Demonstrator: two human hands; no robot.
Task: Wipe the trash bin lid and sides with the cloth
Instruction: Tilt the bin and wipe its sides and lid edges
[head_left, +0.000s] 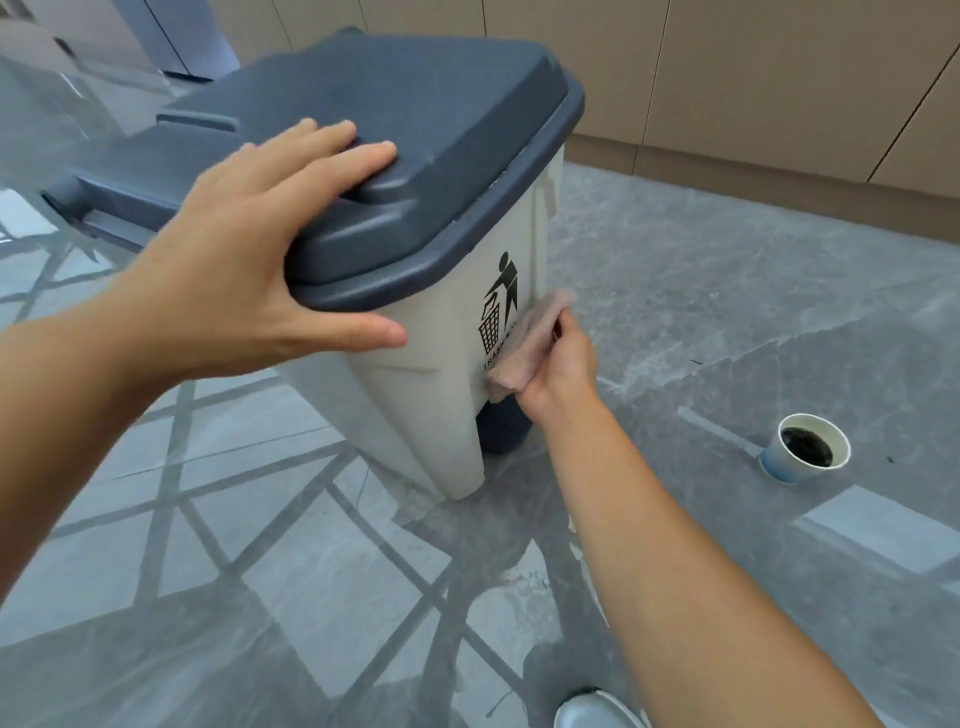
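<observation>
Standing on the grey marbled floor (291, 561), the trash bin (415, 374) has a pale body that narrows toward its base and carries a black litter pictogram (501, 306) on the front face. The dark grey lid (415, 135) is shut on top of the body, and the bin appears tilted toward the camera. Beige wall panels (753, 78) run behind it.

The left hand (249, 260) rests flat on the near corner of the lid. Its fingers are spread and extended across the lid top, and the thumb presses against the bin body just below the lid rim; nothing is grasped.

The right hand (558, 364) is at the front right edge of the bin body, beside the pictogram. Its fingers are closed on the pinkish cloth (519, 348), which lies pressed against the bin wall.

A paper cup (805, 449) holding a dark content stands on the floor, well apart to the right.
</observation>
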